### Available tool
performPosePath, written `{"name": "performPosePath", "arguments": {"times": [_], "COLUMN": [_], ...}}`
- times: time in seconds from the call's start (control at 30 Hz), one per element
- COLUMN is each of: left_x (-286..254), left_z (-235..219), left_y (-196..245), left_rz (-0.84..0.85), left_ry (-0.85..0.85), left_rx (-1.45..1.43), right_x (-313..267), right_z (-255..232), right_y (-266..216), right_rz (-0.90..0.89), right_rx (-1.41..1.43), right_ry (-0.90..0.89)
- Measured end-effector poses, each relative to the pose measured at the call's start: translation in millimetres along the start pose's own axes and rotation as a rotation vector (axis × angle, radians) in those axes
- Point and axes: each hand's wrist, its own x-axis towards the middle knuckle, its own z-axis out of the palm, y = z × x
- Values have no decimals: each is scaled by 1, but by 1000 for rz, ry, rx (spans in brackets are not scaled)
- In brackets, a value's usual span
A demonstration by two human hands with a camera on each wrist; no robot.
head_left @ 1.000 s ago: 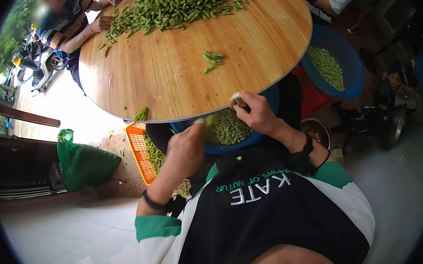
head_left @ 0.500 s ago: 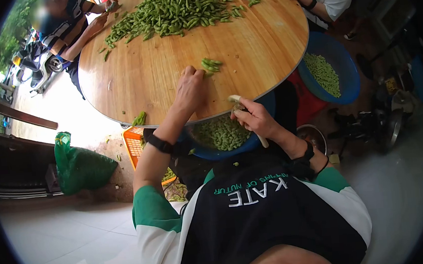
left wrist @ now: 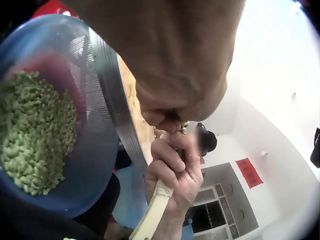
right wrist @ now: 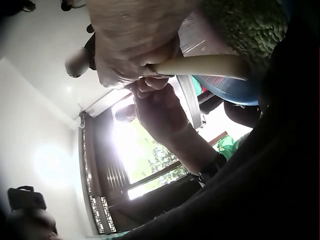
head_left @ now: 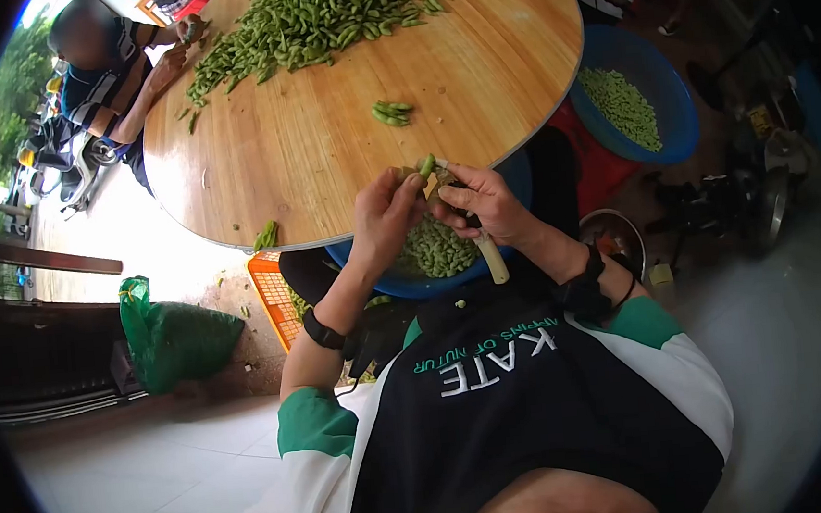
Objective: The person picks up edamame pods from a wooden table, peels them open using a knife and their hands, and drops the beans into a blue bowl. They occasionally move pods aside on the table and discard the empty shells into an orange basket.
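Note:
My left hand (head_left: 386, 215) pinches a green soybean pod (head_left: 427, 165) between thumb and fingertips, close to the table's near edge. Beside it, my right hand (head_left: 491, 207) has its fingers curled round a tool with a long pale handle (head_left: 493, 258) that sticks out below the palm. Its working end is hidden by the fingers. In the left wrist view both hands' fingertips meet. Below them sits a blue basin (left wrist: 95, 185) of shelled green beans (left wrist: 35, 135). A few loose pods (head_left: 392, 113) lie on the round wooden table (head_left: 298, 169) in front of me.
A large heap of pods (head_left: 315, 23) covers the table's far side, where other people sit. Another blue basin (head_left: 684, 119) with beans stands at right. An orange basket (head_left: 273, 291) and a green bag (head_left: 180, 332) are on the floor at left.
My left hand went from over the basin to the loose pods on the table, then came back to the right hand with a pod. The right hand keeps its tool near the table edge.

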Motion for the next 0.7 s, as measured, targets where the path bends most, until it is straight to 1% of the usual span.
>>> {"name": "performPosePath", "arguments": {"times": [0.23,0.3,0.43,0.5,0.53,0.6,0.63,0.7], "left_x": [-8,-8,-7,-6,-6,-4,-4,-6], "left_z": [2,1,4,6,6,7,4,-7], "left_y": [2,-4,-16,-18,-16,-11,-8,-5], "left_rz": [-30,51,117,237,237,-14,-16,-207], "left_ry": [-18,-24,15,80,84,56,59,-322], "left_rx": [-63,-16,-38,57,55,-309,-310,-727], "right_x": [-4,-4,-4,-2,-2,-1,-1,-4], "right_z": [1,2,7,13,12,5,3,-3], "right_y": [2,2,-3,-5,-4,-3,-3,-2], "right_rz": [34,34,47,112,116,98,101,93], "right_rx": [82,132,107,190,189,315,315,240], "right_ry": [-35,-38,-2,118,117,-8,-8,-112]}}
